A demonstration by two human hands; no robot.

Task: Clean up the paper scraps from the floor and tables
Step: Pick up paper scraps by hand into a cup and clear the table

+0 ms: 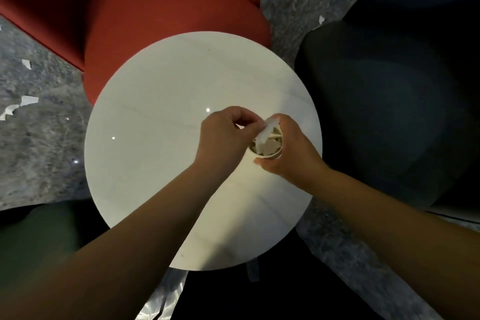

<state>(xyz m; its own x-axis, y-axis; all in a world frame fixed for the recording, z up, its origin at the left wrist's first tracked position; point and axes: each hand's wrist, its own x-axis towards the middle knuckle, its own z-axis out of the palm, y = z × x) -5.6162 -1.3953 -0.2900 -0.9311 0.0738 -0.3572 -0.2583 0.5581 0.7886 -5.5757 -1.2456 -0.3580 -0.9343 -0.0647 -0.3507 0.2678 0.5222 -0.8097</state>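
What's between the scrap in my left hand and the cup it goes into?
Nothing visible. The left hand pinches the paper scrap right at the cup, held by the right hand; its mouth is open though nearly full.

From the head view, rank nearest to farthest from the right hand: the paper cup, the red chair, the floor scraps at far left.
1. Paper cup: gripped in the right hand, over the table.
2. Red chair: beyond the table, upper left.
3. Floor scraps: far left on the grey floor.
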